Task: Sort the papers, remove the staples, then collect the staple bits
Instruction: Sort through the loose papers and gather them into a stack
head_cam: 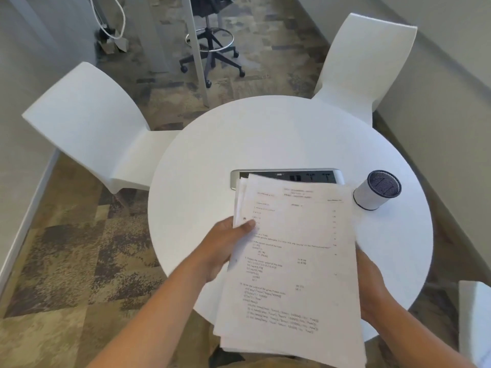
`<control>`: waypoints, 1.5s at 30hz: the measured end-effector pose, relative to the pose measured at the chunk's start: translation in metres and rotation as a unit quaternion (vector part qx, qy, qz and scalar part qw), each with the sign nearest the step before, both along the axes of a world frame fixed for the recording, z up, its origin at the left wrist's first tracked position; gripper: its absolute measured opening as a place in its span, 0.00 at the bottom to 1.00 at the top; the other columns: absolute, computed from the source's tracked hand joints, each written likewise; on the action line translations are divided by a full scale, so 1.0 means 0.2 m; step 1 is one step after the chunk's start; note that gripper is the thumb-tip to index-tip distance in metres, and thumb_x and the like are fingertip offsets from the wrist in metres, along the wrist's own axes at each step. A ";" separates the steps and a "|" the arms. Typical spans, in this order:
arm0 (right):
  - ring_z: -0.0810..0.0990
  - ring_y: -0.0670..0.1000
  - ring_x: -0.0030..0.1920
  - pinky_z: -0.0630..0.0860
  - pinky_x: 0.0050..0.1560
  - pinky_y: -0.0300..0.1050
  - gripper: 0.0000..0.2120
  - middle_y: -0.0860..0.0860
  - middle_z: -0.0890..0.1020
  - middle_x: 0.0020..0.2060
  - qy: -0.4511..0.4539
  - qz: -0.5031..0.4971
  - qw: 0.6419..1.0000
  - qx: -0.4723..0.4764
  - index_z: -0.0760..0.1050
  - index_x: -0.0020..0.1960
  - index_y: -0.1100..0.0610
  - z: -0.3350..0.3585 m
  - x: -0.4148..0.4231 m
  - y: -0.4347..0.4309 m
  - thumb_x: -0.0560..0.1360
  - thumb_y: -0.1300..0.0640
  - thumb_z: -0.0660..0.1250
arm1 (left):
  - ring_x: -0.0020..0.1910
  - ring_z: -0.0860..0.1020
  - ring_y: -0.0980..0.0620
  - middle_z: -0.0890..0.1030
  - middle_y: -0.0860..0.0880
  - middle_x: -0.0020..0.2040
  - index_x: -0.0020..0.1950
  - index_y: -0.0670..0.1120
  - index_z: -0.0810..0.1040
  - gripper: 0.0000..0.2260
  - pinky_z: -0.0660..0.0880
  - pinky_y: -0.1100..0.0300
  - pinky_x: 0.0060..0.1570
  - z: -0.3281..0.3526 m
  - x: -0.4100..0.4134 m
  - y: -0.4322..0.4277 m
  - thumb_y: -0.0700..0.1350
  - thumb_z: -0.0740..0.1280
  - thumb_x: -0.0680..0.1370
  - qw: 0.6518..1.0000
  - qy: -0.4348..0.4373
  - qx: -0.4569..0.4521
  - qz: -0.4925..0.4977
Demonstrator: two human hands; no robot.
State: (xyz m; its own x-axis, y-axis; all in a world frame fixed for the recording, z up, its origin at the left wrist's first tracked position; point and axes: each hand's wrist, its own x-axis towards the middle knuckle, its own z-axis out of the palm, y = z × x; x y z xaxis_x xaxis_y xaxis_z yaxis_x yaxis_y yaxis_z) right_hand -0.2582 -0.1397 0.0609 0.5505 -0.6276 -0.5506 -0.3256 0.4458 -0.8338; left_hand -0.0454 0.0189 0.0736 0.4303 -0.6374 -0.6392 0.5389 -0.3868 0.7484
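A loose stack of printed papers (292, 261) is held above the near half of a round white table (265, 134). My left hand (225, 248) grips the stack's left edge, thumb on the top sheet. My right hand (372, 285) holds the right edge from beneath, mostly hidden by the sheets. The sheets are fanned slightly at the top left corner. No staples or staple remover can be made out.
A white cylindrical cup with a dark top (377, 189) stands at the table's right. A grey power and socket panel (289, 176) is set in the tabletop, partly under the papers. White chairs stand at left (87, 123), far right (364, 62) and near right (475, 320).
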 end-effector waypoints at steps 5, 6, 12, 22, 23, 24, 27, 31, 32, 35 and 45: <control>0.86 0.61 0.46 0.81 0.44 0.53 0.25 0.60 0.86 0.48 -0.033 -0.009 0.998 0.044 0.81 0.56 0.61 0.01 0.01 -0.03 0.78 0.41 0.59 | 0.54 0.86 0.46 0.87 0.46 0.55 0.62 0.45 0.81 0.11 0.83 0.52 0.51 -0.01 -0.11 0.02 0.44 0.67 0.81 0.999 -0.006 -0.046 0.001; 0.86 0.60 0.46 0.82 0.43 0.53 0.22 0.59 0.87 0.48 -0.021 0.004 1.000 0.007 0.80 0.56 0.62 0.02 0.02 -0.04 0.75 0.44 0.66 | 0.54 0.85 0.47 0.87 0.48 0.56 0.62 0.47 0.81 0.11 0.83 0.55 0.49 0.00 -0.12 0.01 0.46 0.68 0.81 0.999 -0.020 -0.049 -0.015; 0.86 0.56 0.47 0.81 0.48 0.54 0.27 0.53 0.88 0.46 -0.040 -0.006 0.993 -0.115 0.82 0.53 0.58 0.09 0.08 -0.06 0.63 0.40 0.78 | 0.55 0.85 0.45 0.86 0.49 0.56 0.62 0.50 0.81 0.20 0.81 0.46 0.56 0.06 -0.12 -0.07 0.55 0.73 0.73 0.992 -0.077 -0.097 -0.015; 0.86 0.44 0.43 0.83 0.43 0.41 0.08 0.40 0.87 0.42 -0.023 -0.031 0.963 -0.268 0.82 0.51 0.55 0.12 0.10 -0.05 0.72 0.59 0.73 | 0.54 0.85 0.44 0.87 0.46 0.54 0.54 0.51 0.85 0.11 0.82 0.50 0.53 0.06 -0.11 -0.07 0.45 0.75 0.72 0.963 -0.153 -0.201 0.089; 0.86 0.45 0.44 0.83 0.43 0.41 0.09 0.40 0.87 0.42 -0.025 -0.030 0.962 -0.269 0.82 0.51 0.56 0.11 0.10 -0.05 0.71 0.59 0.74 | 0.56 0.84 0.45 0.86 0.47 0.55 0.55 0.53 0.85 0.12 0.82 0.50 0.54 0.06 -0.11 -0.07 0.47 0.76 0.71 0.959 -0.168 -0.211 0.089; 0.86 0.46 0.45 0.83 0.44 0.42 0.09 0.41 0.87 0.43 -0.030 -0.028 0.964 -0.262 0.82 0.50 0.55 0.10 0.10 -0.05 0.70 0.59 0.75 | 0.56 0.84 0.46 0.87 0.48 0.54 0.54 0.54 0.85 0.13 0.81 0.52 0.54 0.06 -0.11 -0.07 0.47 0.76 0.71 0.956 -0.178 -0.215 0.089; 0.86 0.47 0.47 0.81 0.49 0.46 0.09 0.44 0.87 0.44 -0.037 -0.021 0.966 -0.254 0.83 0.50 0.52 0.07 0.10 -0.05 0.70 0.59 0.75 | 0.52 0.85 0.50 0.87 0.51 0.51 0.51 0.56 0.87 0.10 0.79 0.57 0.50 0.06 -0.12 -0.08 0.45 0.75 0.72 0.958 -0.189 -0.199 0.087; 0.85 0.45 0.45 0.80 0.48 0.47 0.07 0.41 0.87 0.41 -0.023 -0.033 0.970 -0.240 0.82 0.47 0.49 0.05 0.09 -0.07 0.73 0.60 0.73 | 0.47 0.84 0.53 0.87 0.52 0.47 0.50 0.54 0.87 0.06 0.78 0.60 0.47 0.07 -0.13 -0.10 0.48 0.72 0.76 0.960 -0.197 -0.182 0.076; 0.85 0.44 0.44 0.80 0.48 0.47 0.06 0.41 0.87 0.41 -0.021 -0.033 0.970 -0.239 0.82 0.46 0.49 0.05 0.09 -0.07 0.73 0.60 0.73 | 0.45 0.84 0.54 0.87 0.51 0.45 0.49 0.54 0.88 0.07 0.78 0.61 0.46 0.07 -0.13 -0.10 0.49 0.70 0.76 0.962 -0.191 -0.175 0.084; 0.86 0.48 0.42 0.81 0.45 0.50 0.02 0.43 0.87 0.38 -0.030 -0.049 0.972 -0.228 0.83 0.41 0.52 0.11 0.10 -0.09 0.72 0.57 0.73 | 0.45 0.85 0.52 0.87 0.48 0.45 0.47 0.50 0.88 0.07 0.79 0.56 0.46 0.09 -0.12 -0.12 0.50 0.71 0.74 0.962 -0.178 -0.177 0.107; 0.86 0.55 0.40 0.84 0.41 0.52 0.15 0.55 0.87 0.39 -0.112 -0.084 0.977 -0.157 0.81 0.45 0.62 0.27 0.14 -0.12 0.72 0.49 0.69 | 0.48 0.86 0.45 0.87 0.45 0.50 0.52 0.44 0.85 0.14 0.82 0.52 0.46 0.18 -0.01 -0.13 0.52 0.71 0.72 0.978 -0.112 -0.170 0.052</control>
